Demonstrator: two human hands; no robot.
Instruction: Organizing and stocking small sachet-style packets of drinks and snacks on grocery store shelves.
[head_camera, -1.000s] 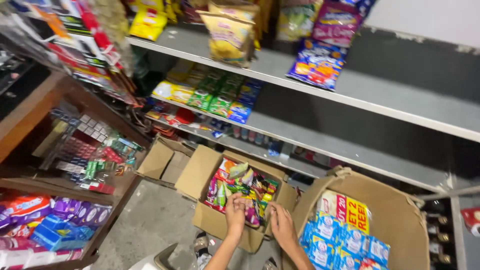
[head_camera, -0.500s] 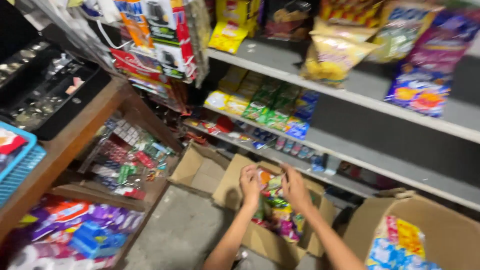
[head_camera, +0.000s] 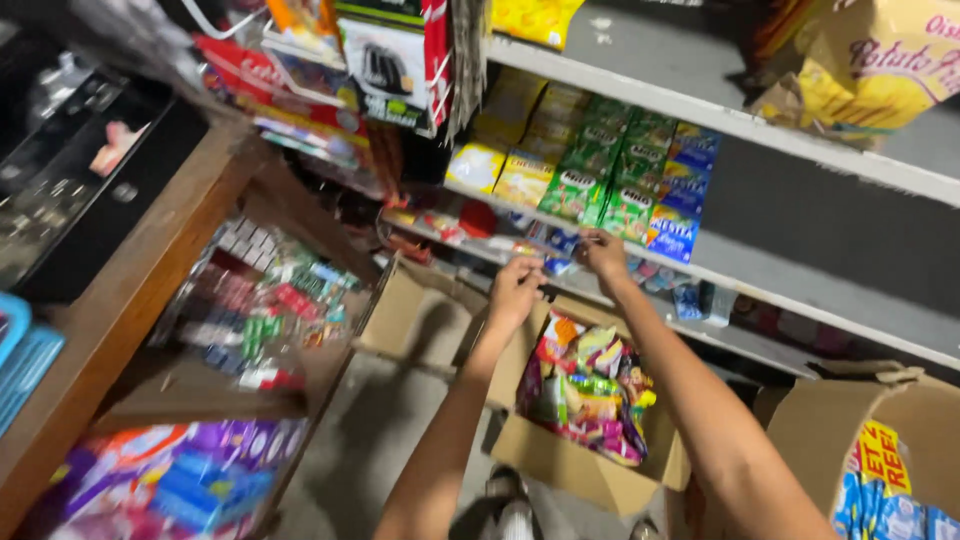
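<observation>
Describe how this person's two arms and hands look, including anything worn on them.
Both arms are bare as far up as the picture shows, with no sleeve in view. The left hand and right hand wear no gloves. No watch, ring or bracelet is visible, though motion blur softens fine detail around the fingers.

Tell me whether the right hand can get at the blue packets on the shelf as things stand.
Probably yes. The right hand is raised at the shelf edge, just left of and below the blue packets, and nothing stands between them. Whether it already holds something is unclear.
</observation>
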